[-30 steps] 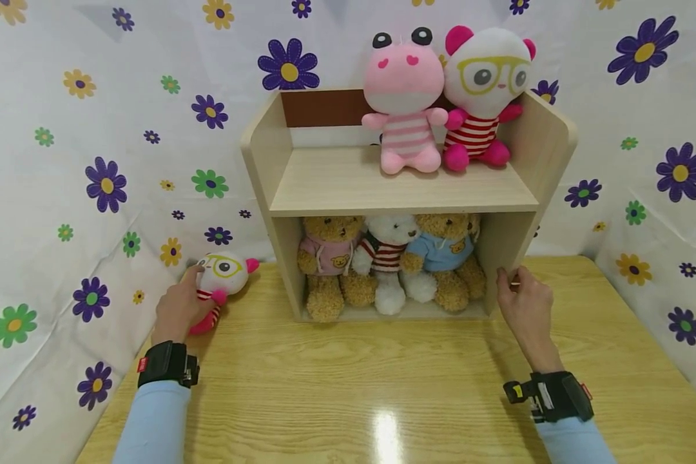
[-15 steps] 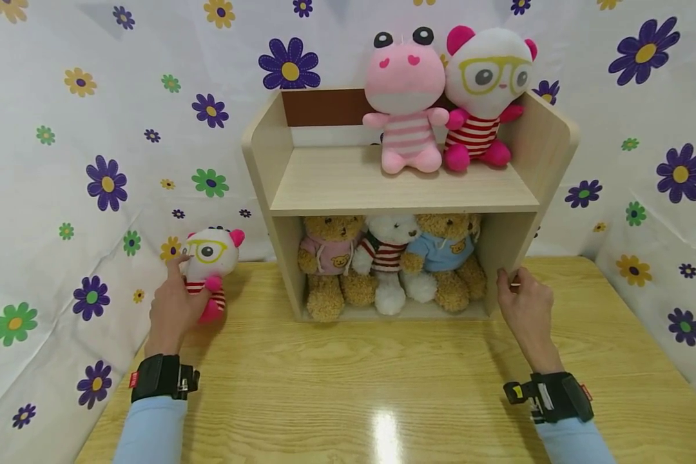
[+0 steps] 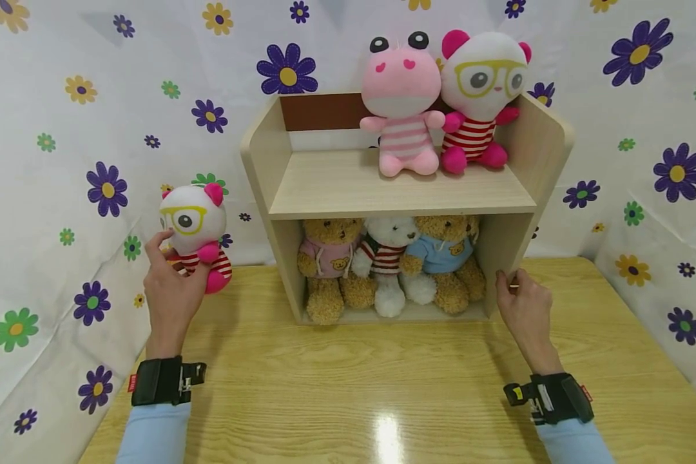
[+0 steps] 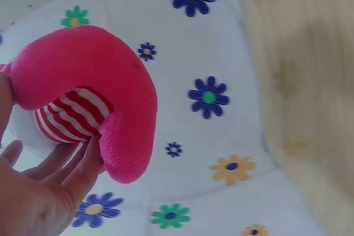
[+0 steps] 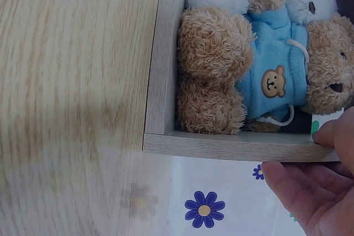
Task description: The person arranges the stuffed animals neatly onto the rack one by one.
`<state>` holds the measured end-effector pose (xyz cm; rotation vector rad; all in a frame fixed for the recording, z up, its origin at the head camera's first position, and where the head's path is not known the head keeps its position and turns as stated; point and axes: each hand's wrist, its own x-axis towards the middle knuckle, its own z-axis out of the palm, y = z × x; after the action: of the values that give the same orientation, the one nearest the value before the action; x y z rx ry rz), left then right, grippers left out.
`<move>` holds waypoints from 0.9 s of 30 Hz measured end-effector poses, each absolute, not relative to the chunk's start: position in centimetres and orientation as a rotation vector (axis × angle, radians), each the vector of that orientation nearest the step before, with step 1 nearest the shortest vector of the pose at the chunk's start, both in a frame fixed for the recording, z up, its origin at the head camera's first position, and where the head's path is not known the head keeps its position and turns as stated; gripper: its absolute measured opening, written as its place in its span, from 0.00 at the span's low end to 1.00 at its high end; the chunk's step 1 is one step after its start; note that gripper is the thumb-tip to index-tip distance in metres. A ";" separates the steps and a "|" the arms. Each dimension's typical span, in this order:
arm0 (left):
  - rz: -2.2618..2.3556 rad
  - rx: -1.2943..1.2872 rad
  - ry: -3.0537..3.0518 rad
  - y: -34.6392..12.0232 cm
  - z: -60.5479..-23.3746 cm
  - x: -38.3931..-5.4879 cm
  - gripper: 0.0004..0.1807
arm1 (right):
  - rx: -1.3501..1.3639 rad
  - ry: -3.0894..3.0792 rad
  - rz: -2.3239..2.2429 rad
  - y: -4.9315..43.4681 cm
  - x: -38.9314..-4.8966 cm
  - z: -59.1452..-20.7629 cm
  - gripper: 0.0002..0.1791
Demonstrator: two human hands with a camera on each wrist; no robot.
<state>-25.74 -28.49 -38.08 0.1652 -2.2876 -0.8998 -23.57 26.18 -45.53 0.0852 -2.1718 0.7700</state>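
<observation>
My left hand (image 3: 174, 296) grips a small plush panda (image 3: 194, 225) with yellow glasses, pink ears and a red-striped body. The toy is upright and up off the table at the left. In the left wrist view the fingers curl round the striped belly, beside the pink legs (image 4: 130, 92). My right hand (image 3: 524, 309) pinches the right side panel of the wooden shelf (image 3: 403, 193) low down. The right wrist view has thumb and fingers on either face of that panel (image 5: 232, 147), close to a teddy bear in a blue hoodie (image 5: 271, 64).
On the upper shelf sit a pink hippo-like plush (image 3: 403, 84) and a larger plush panda (image 3: 481, 90). Below are a bear in a pink hoodie (image 3: 330, 258), a white bear (image 3: 390, 258) and the blue-hoodie bear. A flower-patterned cloth (image 3: 46, 193) hangs behind the wooden table (image 3: 348, 386).
My left hand has raised the small panda from lying tilted on the table to upright in the air, slightly leftward. The right hand stays on the shelf panel.
</observation>
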 end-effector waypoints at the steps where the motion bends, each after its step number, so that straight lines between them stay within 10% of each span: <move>1: -0.909 0.159 -2.278 -28.3 -37.8 -25.6 0.40 | 0.086 -2.173 0.771 26.2 -23.6 -45.5 0.12; 27: -1.108 -0.262 -1.771 -22.0 -30.8 -21.1 0.34 | 0.068 -2.188 0.771 26.0 -23.4 -45.6 0.14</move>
<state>-21.10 -22.03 -30.83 -0.2616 -1.7708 -1.1076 -23.35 26.03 -45.56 0.0682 -2.1882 0.7714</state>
